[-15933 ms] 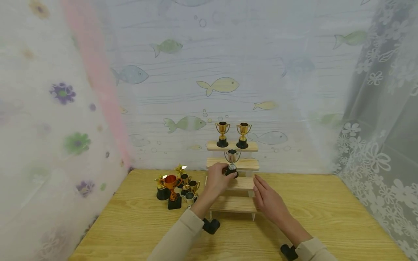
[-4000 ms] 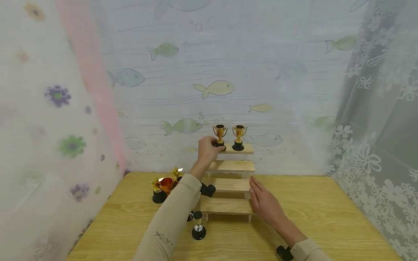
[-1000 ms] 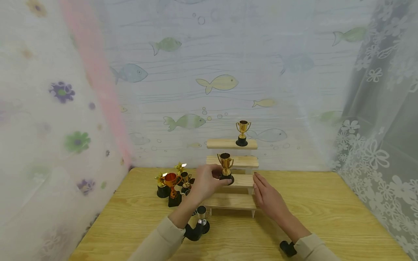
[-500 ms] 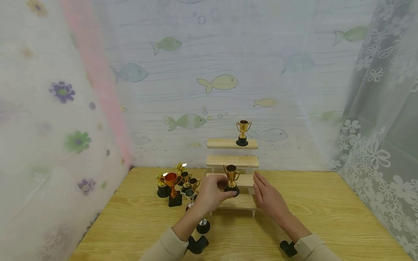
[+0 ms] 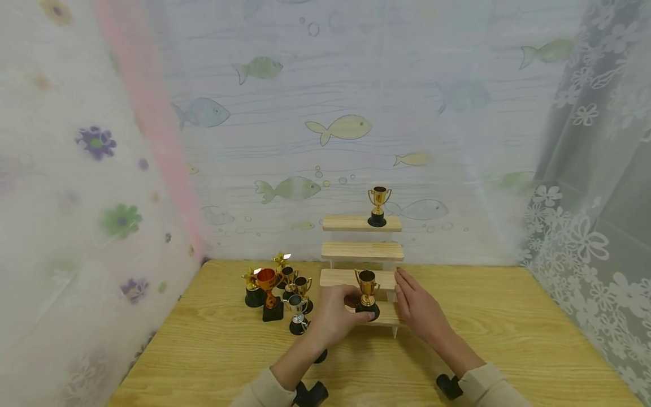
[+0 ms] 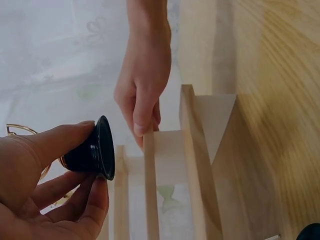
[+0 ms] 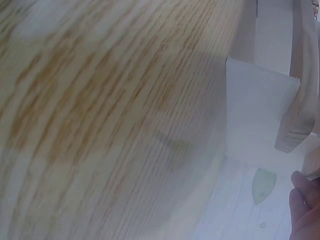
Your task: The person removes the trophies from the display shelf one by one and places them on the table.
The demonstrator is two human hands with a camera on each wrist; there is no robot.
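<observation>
My left hand [image 5: 335,316] pinches a small gold trophy cup [image 5: 367,285] by its black base [image 6: 90,152], thumb on one side and fingers on the other. The cup is held upright in front of the lower steps of a wooden four-step stand [image 5: 335,277]; the left wrist view shows its base apart from the boards. My right hand [image 5: 419,305] rests with extended fingers against the stand's right end, at the second step from the bottom. Another gold trophy cup [image 5: 378,206] stands on the right of the top step.
Left of the stand, the table [image 5: 488,322] bears a cluster: an orange-bronze cup [image 5: 267,288], gold star trophies [image 5: 252,291], small gold cups [image 5: 302,289] and a silver cup [image 5: 296,311]. A black base [image 5: 321,356] shows beside my left forearm, the rest hidden.
Earlier my left hand moved a silver cup off the stand to the table. It then took the left gold cup from the top step and lowered it forward. The right hand stays in place.
</observation>
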